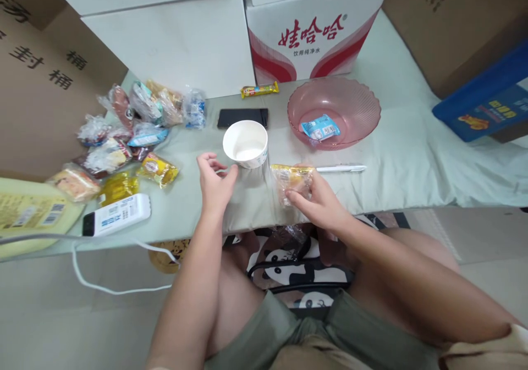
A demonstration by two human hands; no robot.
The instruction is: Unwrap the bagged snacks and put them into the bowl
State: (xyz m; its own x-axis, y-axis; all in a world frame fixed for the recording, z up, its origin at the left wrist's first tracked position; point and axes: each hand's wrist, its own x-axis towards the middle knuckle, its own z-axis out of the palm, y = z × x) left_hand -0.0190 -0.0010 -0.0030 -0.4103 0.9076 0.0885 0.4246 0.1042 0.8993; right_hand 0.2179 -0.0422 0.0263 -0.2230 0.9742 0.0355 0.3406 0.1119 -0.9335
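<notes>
My right hand (315, 197) grips a snack packet (292, 180) with a yellow band and clear wrap, held over the table's front part. What the packet contains is hard to make out. My left hand (215, 180) is open and empty, its fingers apart, just left of a white paper bowl (246, 145). The bowl stands upright, and its inside looks bare. To the right is a pink ribbed bowl (355, 109) with a blue-and-white packet (320, 128) in it. A white pen (342, 168) lies beyond my right hand.
Wrapped snacks (109, 155) are heaped at the left, near a white bottle-like pack (121, 216) and a cable (119, 290). Behind the bowls lie a phone (242, 118) and a yellow snack stick (259, 89). White cartons (173, 45) line the back; a blue box (482, 98) stands right.
</notes>
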